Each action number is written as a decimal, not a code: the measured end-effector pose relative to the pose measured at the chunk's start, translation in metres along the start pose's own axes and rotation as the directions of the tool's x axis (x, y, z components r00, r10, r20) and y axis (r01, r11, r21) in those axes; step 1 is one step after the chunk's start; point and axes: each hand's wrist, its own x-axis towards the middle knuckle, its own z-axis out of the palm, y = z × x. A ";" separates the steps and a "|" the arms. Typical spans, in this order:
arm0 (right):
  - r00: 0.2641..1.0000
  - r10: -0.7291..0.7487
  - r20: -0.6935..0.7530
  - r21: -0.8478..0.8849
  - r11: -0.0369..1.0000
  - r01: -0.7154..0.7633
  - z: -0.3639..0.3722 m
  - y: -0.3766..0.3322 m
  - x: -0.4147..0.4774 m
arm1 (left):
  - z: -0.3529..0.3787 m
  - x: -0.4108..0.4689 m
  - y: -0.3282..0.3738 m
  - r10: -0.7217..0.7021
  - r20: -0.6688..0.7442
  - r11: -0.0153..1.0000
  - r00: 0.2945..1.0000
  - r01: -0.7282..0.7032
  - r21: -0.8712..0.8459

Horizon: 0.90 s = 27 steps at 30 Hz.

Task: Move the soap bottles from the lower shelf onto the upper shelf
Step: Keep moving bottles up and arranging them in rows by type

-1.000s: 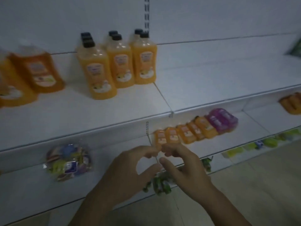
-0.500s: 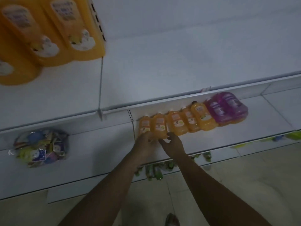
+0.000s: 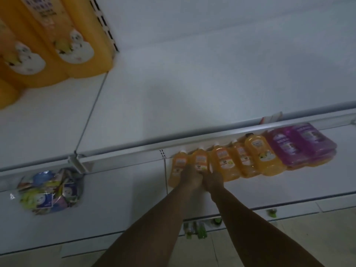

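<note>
A row of several small orange soap bottles [image 3: 224,160] lies on the white lower shelf [image 3: 125,191], with purple bottles [image 3: 300,145] at the row's right end. My left hand [image 3: 189,177] and my right hand [image 3: 212,179] reach in side by side. Their fingers curl round the lower part of the second orange bottle from the left [image 3: 200,159], one hand on each side. The leftmost bottle [image 3: 178,164] touches my left hand. Large orange bottles [image 3: 77,35] stand at the left on the upper shelf [image 3: 192,83].
A clear bag of colourful packets [image 3: 50,191] lies on the lower shelf at the left. Small green items [image 3: 194,229] sit on the bottom shelf below my arms. The upper shelf's metal front rail [image 3: 212,129] overhangs the bottle row. Tiled floor shows at the lower right.
My view has dropped and moved closer to the lower shelf. Both hands have gone forward from in front of the shelf to the orange bottles and closed on one.
</note>
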 end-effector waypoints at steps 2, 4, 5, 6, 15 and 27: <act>1.000 -0.012 -0.013 -0.041 0.999 0.012 0.004 0.005 0.007 | -0.003 0.000 0.000 -0.023 -0.014 0.999 1.000 0.024 0.042; 1.000 -0.006 -0.013 -0.012 1.000 0.006 0.004 0.012 0.010 | -0.006 -0.004 -0.002 -0.064 -0.014 0.997 0.998 0.064 0.031; 1.000 0.024 -0.004 0.045 0.999 -0.024 0.002 0.014 0.008 | -0.009 -0.007 -0.007 -0.077 -0.019 0.997 0.997 0.077 0.020; 0.998 0.050 0.026 0.065 0.997 -0.052 -0.002 0.018 0.003 | -0.012 -0.013 -0.011 -0.085 -0.029 0.996 0.996 0.084 -0.011; 0.943 -0.287 0.168 0.049 0.958 0.283 -0.050 0.014 -0.137 | -0.084 -0.139 -0.017 0.021 0.174 0.855 0.985 0.073 -0.513; 0.765 -0.604 0.221 0.019 0.788 0.616 -0.021 -0.022 -0.370 | -0.234 -0.345 -0.057 0.328 -0.127 0.804 0.936 -0.347 -0.482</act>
